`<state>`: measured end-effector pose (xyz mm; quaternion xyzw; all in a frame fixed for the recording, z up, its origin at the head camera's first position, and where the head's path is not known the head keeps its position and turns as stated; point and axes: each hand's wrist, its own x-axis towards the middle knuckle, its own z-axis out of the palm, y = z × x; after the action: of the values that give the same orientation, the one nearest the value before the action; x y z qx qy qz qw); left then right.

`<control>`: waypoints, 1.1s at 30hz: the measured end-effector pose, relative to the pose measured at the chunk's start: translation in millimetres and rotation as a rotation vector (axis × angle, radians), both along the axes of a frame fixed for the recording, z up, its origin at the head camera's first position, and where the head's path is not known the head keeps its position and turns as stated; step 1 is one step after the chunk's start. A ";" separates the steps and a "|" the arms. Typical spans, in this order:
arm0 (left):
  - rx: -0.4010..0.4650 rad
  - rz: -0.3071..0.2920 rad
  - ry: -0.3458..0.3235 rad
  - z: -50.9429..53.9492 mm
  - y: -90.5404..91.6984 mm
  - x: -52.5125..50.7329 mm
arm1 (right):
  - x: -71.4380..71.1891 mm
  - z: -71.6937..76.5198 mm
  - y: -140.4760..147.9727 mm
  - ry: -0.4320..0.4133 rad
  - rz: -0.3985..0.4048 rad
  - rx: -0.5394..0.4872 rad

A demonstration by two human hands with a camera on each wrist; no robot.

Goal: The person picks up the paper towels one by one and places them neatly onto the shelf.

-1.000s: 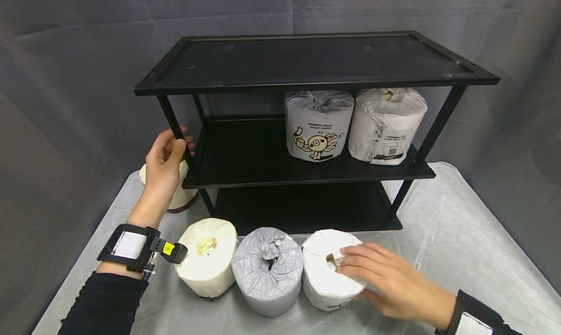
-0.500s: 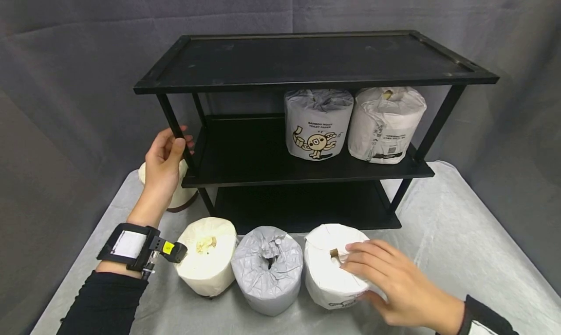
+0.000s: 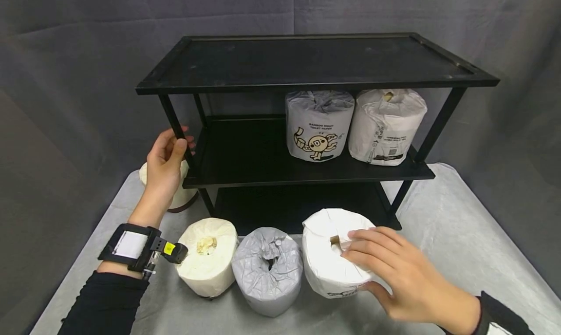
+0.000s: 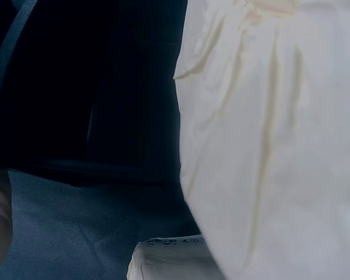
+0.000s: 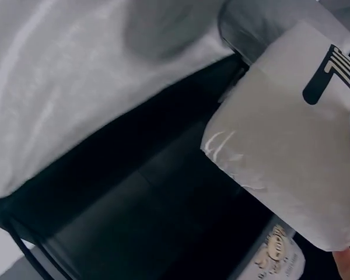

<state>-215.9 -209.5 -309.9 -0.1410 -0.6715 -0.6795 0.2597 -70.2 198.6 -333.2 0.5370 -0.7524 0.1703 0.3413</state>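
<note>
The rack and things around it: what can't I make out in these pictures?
Head view: middle of the cream object, hidden by the left hand.
Head view: fine print on the right shelved roll, too small.
Right wrist view: drawing on the held roll, cut off by the right edge.
Left wrist view: outline of the pale wrapped thing, cut off by the right edge.

My left hand (image 3: 165, 167) grips a post (image 3: 171, 116) of the black rack (image 3: 315, 62); my right hand (image 3: 399, 274) holds a white roll (image 3: 322, 264), with a grey roll (image 3: 252, 271) between that and a cream roll (image 3: 206, 269). Two wrapped rolls (image 3: 317, 128) stand on the middle shelf (image 3: 243, 152).
</note>
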 end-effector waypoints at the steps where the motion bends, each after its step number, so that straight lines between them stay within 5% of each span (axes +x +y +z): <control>1: 0.002 -0.001 0.002 -0.2 0.1 -0.1 | 0.0 2.8 -0.4 0.000 -0.002 -0.002; 33: 0.003 -0.021 0.012 -1.2 -2.1 -2.6 | -11.4 59.4 -35.1 0.065 0.038 -0.140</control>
<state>-218.4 -211.6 -311.2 -0.1518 -0.6674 -0.6823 0.2569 -81.7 163.4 -273.8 0.5313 -0.7169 0.2114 0.3988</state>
